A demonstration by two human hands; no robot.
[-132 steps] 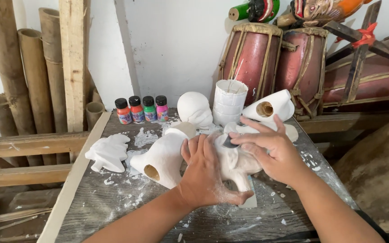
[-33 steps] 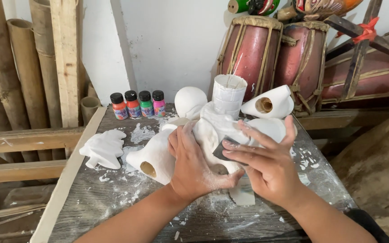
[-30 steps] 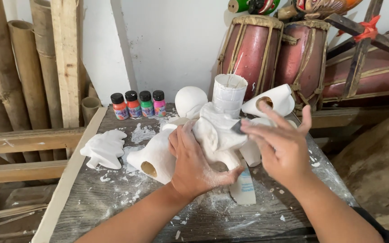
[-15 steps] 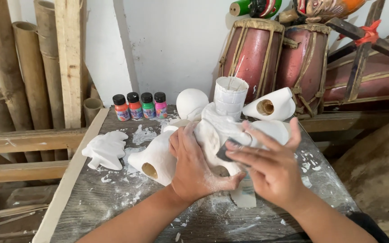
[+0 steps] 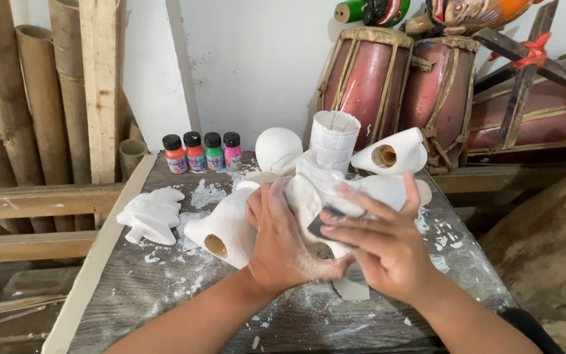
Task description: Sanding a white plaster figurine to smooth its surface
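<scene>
My left hand (image 5: pixel 283 242) is spread flat with its palm and fingers wrapped against the white plaster figure (image 5: pixel 312 190), which sits at the centre of the dusty wooden surface (image 5: pixel 152 295), propped up off it. My right hand (image 5: pixel 384 242) lies at about 4 o'clock from the figure, fingers stretched nearly straight and pinching a small dark sanding piece (image 5: pixel 319 223) against the plaster. At 9 o'clock from the figure lies a hollow white casting (image 5: pixel 221 226) with its round opening facing me, and further that way a flat white leaf-shaped piece (image 5: pixel 152 215). At 11 o'clock stand four small paint bottles (image 5: pixel 203 152) in a row. At 12 o'clock is a white round head shape (image 5: pixel 278 149), and at 1 o'clock another hollow casting (image 5: pixel 391 154), with two red drums (image 5: pixel 401 85) behind.
</scene>
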